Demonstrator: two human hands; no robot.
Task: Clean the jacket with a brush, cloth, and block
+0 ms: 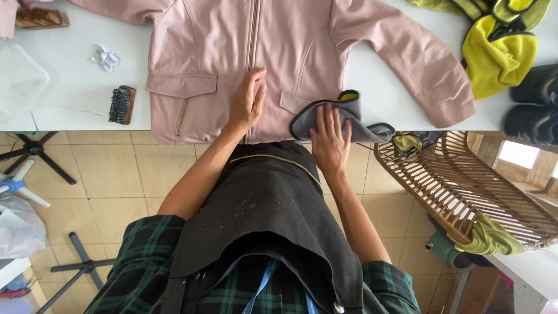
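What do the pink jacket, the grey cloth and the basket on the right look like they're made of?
The pink jacket looks like smooth leather or imitation leather, matte with a soft sheen. The grey cloth under the right hand seems soft microfibre, folding limply. The basket looks like rattan or cane, with bent brown ribs.

Crumpled wrapper: you have a small, scrunched silvery-white foil wrapper point(106, 58) on the white tabletop, well to the left of your hands, above the dark-bristled wooden brush point(122, 104).
Clear container: a translucent plastic tub or lid with rounded corners point(20, 78) sits at your far left edge of the table.
Plastic bag: a pale, see-through plastic bag point(20, 229) rests low on your left, beside the floor stands.
Labels, signs, screens: you have none to see here.
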